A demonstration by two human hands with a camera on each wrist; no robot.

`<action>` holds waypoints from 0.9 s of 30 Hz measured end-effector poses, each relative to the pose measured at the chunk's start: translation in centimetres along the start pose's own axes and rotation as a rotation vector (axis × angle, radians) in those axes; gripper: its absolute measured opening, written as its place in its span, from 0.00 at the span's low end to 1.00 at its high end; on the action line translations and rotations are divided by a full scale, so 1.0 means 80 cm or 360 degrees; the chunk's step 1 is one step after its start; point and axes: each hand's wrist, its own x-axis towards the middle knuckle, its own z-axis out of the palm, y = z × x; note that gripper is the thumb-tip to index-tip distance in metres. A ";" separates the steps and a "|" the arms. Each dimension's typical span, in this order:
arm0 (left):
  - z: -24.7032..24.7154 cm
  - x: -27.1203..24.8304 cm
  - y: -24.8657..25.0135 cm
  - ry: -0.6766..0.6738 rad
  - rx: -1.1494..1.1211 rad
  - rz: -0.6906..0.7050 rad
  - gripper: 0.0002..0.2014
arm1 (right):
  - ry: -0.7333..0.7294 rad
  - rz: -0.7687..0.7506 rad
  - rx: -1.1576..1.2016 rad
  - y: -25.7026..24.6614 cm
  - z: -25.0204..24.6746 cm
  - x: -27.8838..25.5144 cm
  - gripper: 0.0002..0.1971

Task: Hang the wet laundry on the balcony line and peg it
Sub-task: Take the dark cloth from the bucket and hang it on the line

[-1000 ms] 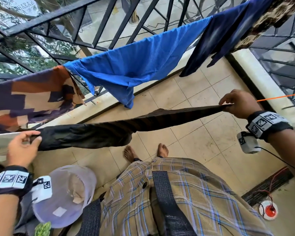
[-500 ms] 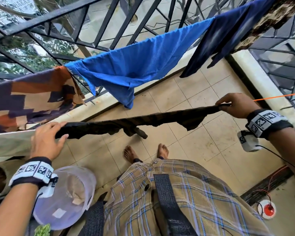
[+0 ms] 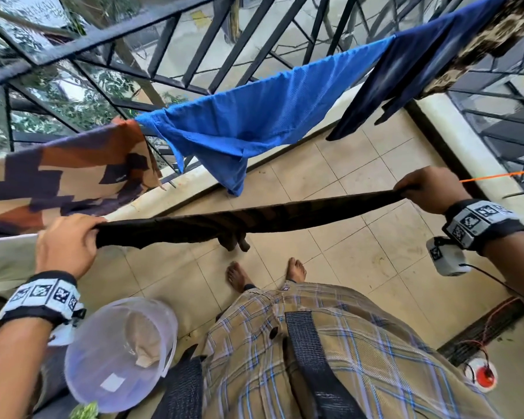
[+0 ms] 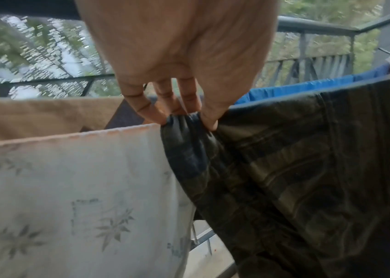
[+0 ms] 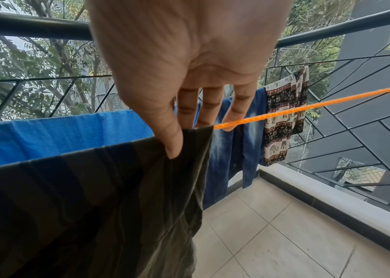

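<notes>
1. Two hands grasp one dark striped garment (image 3: 248, 220): left hand (image 3: 67, 243) bunches its left end, right hand (image 3: 430, 189) pinches its right corner.
2. Garment: draped over the orange line (image 5: 308, 107), spread between the hands.
3. Left neighbour, touching: pale floral cloth (image 4: 70, 188).
4. Already hung on the line nearer the railing: blue shirt (image 3: 254, 122), patterned cloth (image 3: 58, 176).
5. Pegs: none visible here; pegging appears outstanding.

Pinching the bunched top corner of a dark striped garment (image 4: 308, 178) with left hand (image 4: 182, 56), fingertips (image 4: 209, 123) curling over it, just beside a pale floral cloth (image 4: 70, 197) hanging alongside; blue fabric (image 4: 296, 90) showing behind.
</notes>
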 end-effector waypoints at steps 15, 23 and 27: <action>-0.020 -0.010 0.018 -0.0013 -0.0144 -0.0143 0.13 | 0.0430 0.0004 -0.0051 -0.005 -0.053 -0.036 0.09; -0.022 -0.004 0.043 -0.0278 0.0068 -0.0151 0.15 | 0.0249 0.0218 -0.0052 0.007 -0.015 -0.039 0.16; -0.028 -0.006 0.059 -0.0287 0.0101 -0.0147 0.14 | 0.0201 0.0202 -0.0121 0.007 -0.001 -0.036 0.17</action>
